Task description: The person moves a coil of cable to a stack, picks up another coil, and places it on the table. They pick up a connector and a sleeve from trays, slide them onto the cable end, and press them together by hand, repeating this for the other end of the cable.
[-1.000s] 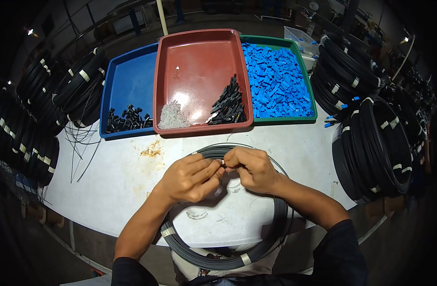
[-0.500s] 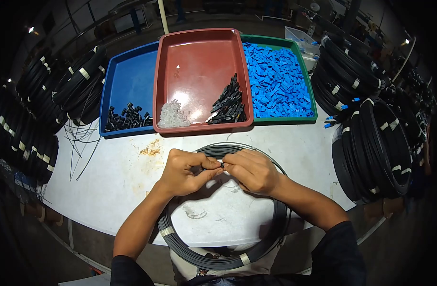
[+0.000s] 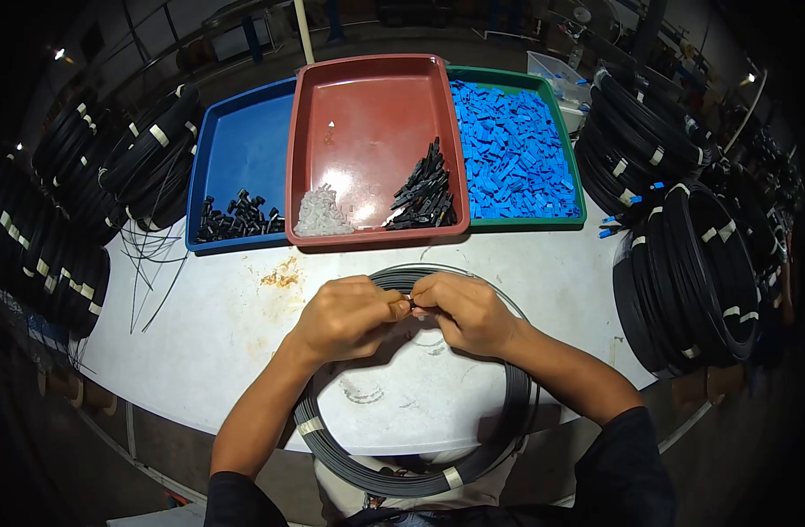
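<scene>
My left hand [image 3: 352, 318] and my right hand [image 3: 469, 314] meet above the far side of a coil of black cable [image 3: 394, 483]. Both are closed, thumbs and forefingers pinching a tiny black piece [image 3: 412, 303] between them. Fingers cover most of that piece, so its exact kind is hidden. Pale tape bands wrap the coil, which lies on the white table and overhangs its front edge.
Behind the hands stand a blue tray [image 3: 244, 145] with black parts, a red tray [image 3: 367, 110] with clear and black pieces, and a green tray [image 3: 571, 176] full of blue connectors [image 3: 512, 149]. Cable coils [image 3: 697, 272] are stacked right, and more coils [image 3: 152, 145] left.
My left hand has rolled over, its fingers curling more tightly around the tiny black piece. My right hand's fingers have shifted slightly around the same spot. The coil stays put.
</scene>
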A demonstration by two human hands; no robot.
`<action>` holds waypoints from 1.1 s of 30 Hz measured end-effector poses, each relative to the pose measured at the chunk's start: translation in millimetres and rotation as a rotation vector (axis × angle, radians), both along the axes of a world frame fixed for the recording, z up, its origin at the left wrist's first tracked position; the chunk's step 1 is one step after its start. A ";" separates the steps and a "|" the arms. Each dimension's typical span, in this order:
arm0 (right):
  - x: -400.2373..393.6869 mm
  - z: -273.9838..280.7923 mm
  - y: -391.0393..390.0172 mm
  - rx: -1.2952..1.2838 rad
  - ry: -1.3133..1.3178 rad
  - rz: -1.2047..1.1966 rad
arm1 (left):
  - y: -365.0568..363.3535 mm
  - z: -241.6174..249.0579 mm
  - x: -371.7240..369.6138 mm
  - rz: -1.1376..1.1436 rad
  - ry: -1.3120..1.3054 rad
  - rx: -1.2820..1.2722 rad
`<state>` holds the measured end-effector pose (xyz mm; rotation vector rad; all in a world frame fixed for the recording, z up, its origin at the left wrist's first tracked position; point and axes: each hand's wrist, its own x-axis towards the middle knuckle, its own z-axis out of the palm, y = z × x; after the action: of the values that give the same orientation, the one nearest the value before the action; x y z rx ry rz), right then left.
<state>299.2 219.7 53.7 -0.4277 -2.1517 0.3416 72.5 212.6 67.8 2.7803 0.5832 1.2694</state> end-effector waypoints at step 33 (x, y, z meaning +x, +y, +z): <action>2.2 4.7 -2.4 0.218 -0.054 -0.044 | -1.6 -5.9 3.3 -0.048 -0.172 -0.342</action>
<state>301.4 217.3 58.4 -0.3624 -2.1991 0.0702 75.8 211.0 61.9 2.3682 0.6469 1.2480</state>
